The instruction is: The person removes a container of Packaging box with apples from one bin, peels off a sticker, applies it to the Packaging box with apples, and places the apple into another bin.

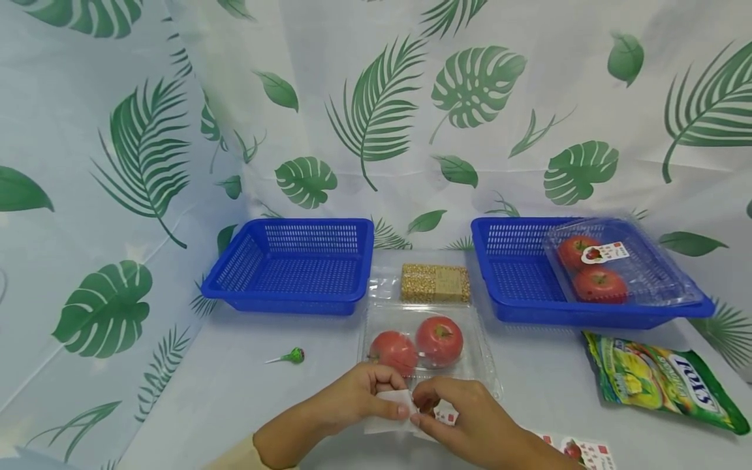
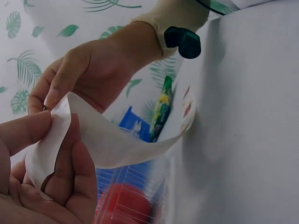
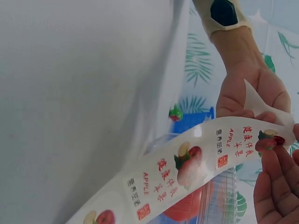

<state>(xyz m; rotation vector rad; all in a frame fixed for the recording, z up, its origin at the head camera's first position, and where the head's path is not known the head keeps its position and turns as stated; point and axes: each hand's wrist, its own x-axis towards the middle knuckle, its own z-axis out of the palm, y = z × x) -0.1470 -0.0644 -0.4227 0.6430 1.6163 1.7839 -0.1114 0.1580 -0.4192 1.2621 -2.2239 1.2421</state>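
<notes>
A strip of printed apple stickers (image 3: 187,163) on white backing runs between both hands and trails down to the table at the right. My left hand (image 1: 355,398) pinches the strip's white end between thumb and fingers. Close beside it, the right hand (image 1: 470,411) grips the strip with thumb and fingertips around a sticker. The plain back of the backing (image 2: 121,144) faces the left wrist view, folded over at the left fingers. Just beyond the hands lies a clear plastic clamshell box (image 1: 484,375) with two red apples (image 1: 439,341) inside.
A blue basket (image 1: 288,305) stands at the back left. Another blue basket (image 1: 529,314) at the right bears a stickered apple box (image 1: 652,281). Behind the middle box lies a pack of yellow kernels (image 1: 420,284). A green lollipop (image 1: 296,356) lies left, a FOX'S bag (image 1: 664,385) right.
</notes>
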